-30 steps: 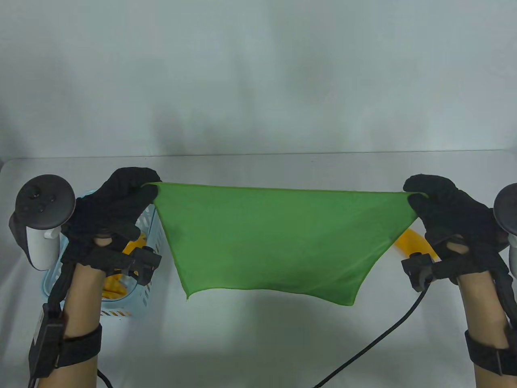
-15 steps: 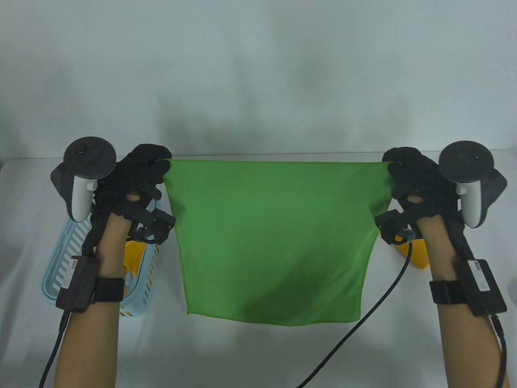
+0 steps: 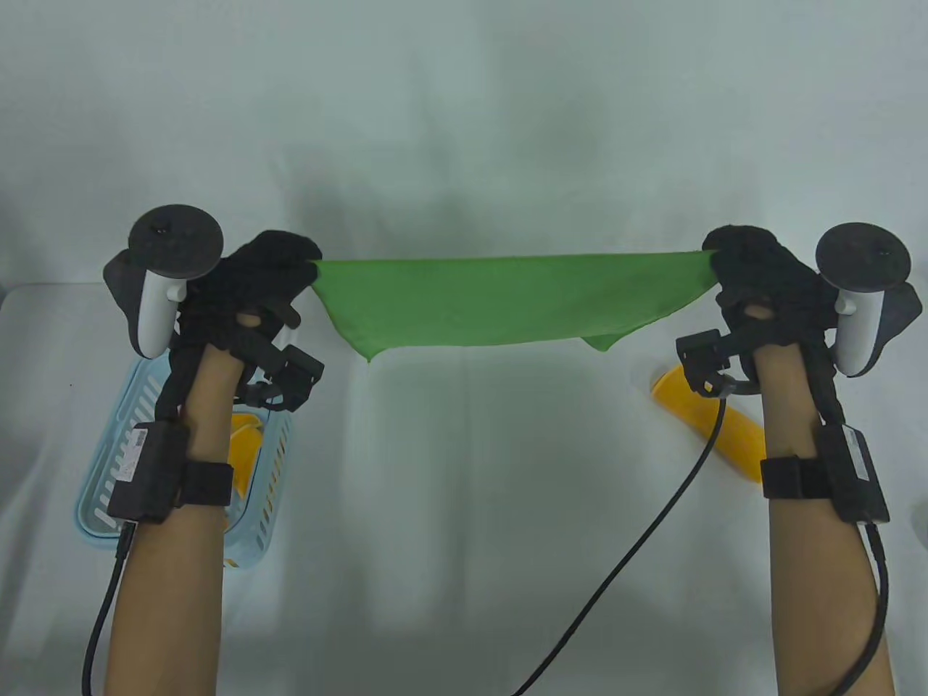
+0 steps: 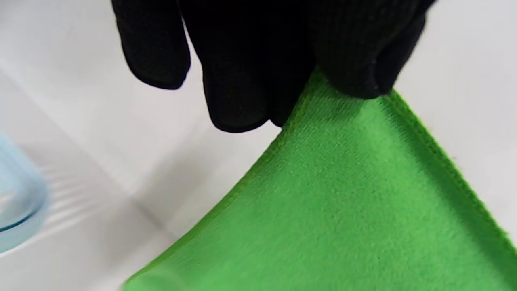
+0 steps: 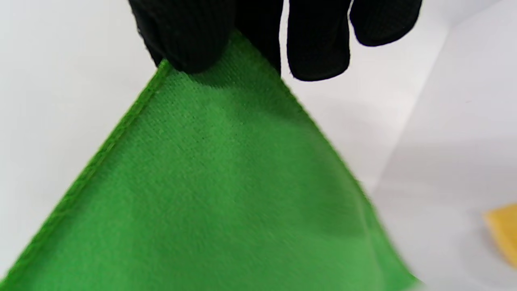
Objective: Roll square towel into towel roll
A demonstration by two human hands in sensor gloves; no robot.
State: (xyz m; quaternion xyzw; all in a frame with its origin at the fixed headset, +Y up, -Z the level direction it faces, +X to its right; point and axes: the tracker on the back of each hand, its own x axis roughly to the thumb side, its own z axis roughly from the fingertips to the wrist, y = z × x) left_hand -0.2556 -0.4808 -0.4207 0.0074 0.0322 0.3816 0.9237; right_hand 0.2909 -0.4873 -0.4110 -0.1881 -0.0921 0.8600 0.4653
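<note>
Towel btwn both hands, taut

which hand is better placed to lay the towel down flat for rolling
Neither alone: the left hand and right hand each pinch a top corner of the green towel, stretched level above the table. Both should lower together.

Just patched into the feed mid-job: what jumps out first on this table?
The bright green towel stands out: it hangs stretched in the air across the middle, the left hand pinching one top corner and the right hand the other. Next, a pale blue basket sits at the table's left under the left forearm, and a yellow object lies on the right near the right wrist.
</note>
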